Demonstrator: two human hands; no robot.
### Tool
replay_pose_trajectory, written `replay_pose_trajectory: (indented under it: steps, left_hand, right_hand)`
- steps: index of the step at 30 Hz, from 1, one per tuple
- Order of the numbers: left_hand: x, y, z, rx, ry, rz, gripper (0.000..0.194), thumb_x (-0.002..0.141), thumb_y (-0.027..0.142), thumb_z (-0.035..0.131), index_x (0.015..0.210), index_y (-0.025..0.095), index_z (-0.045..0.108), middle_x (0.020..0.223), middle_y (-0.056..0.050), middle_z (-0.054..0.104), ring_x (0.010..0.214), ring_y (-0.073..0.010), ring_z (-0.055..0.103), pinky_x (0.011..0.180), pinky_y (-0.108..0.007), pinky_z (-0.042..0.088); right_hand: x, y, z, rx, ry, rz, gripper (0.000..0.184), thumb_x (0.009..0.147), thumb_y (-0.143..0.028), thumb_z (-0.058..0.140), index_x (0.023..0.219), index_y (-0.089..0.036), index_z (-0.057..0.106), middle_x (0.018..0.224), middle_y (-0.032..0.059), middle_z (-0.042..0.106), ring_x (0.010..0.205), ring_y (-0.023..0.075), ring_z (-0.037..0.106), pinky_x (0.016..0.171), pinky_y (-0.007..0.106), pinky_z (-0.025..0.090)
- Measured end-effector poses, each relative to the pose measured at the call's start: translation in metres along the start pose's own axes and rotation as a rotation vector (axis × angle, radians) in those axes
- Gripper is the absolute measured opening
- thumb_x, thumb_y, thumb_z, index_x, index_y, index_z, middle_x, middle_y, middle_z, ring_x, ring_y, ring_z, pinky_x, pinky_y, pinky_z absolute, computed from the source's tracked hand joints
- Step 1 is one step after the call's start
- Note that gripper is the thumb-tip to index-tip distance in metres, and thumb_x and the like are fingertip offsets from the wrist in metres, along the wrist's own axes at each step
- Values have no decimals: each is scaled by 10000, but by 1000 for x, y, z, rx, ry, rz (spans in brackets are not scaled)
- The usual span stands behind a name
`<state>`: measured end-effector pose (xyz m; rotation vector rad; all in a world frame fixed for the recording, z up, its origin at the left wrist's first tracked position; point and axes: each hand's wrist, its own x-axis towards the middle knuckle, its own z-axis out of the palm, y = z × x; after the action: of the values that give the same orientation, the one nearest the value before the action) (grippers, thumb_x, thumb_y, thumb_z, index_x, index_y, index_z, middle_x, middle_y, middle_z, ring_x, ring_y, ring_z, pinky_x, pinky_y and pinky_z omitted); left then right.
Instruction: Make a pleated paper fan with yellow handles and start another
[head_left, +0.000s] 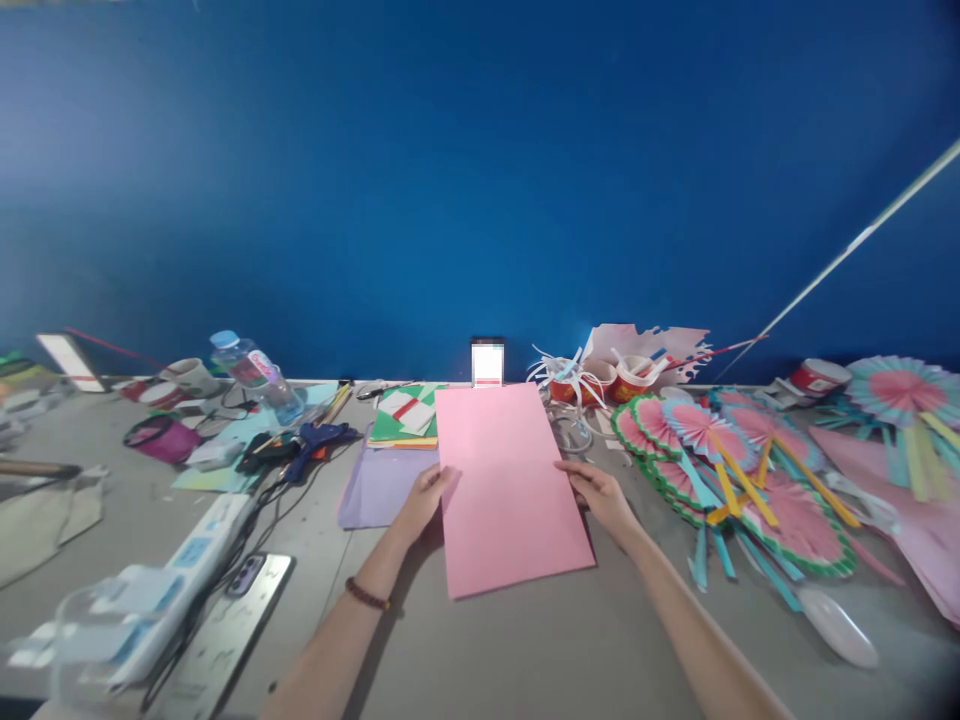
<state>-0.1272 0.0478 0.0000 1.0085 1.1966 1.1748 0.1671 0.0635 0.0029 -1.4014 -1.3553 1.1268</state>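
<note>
A pink sheet of paper is held upright-wise in front of me over the grey table, its long sides running away from me. My left hand pinches its left edge, thumb on top. On the opposite edge, my right hand grips the sheet between thumb and fingers. A beaded bracelet circles my left wrist. Beyond my left hand lie lilac paper and a stack of green and other coloured paper. Part of that stack is close to the pink sheet's left edge.
Folded paper rosettes and a white spoon lie at right. Paper cups stand behind. At left are a power strip, a phone, a blue glue gun and a water bottle. A lit screen faces me.
</note>
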Motion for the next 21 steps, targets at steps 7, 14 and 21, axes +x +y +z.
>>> replay_pose_trajectory:
  steps: [7,14,21]
  left_hand:
    - [-5,11,4,-246,35,-144,385,654,394,772,919,127,692,959,-103,732,877,-258,687,779,-348,533]
    - [-3,13,-6,-338,-67,-269,302,716,358,711,920,138,675,907,-84,737,862,-261,701,789,-367,542]
    - [-3,18,-15,-381,-95,-422,265,742,352,674,920,156,662,856,-87,741,878,-289,707,789,-403,556]
  right_hand:
    - [-10,-15,-4,131,-172,31,349,659,-359,687,982,-247,758,957,89,745,875,265,680,825,386,528]
    - [-10,-12,-2,76,-161,33,366,641,-412,711,958,-241,774,879,90,756,810,270,689,790,393,543]
    - [-10,-7,-1,77,-131,33,271,624,-405,713,829,-250,795,926,101,758,907,305,689,876,420,516]
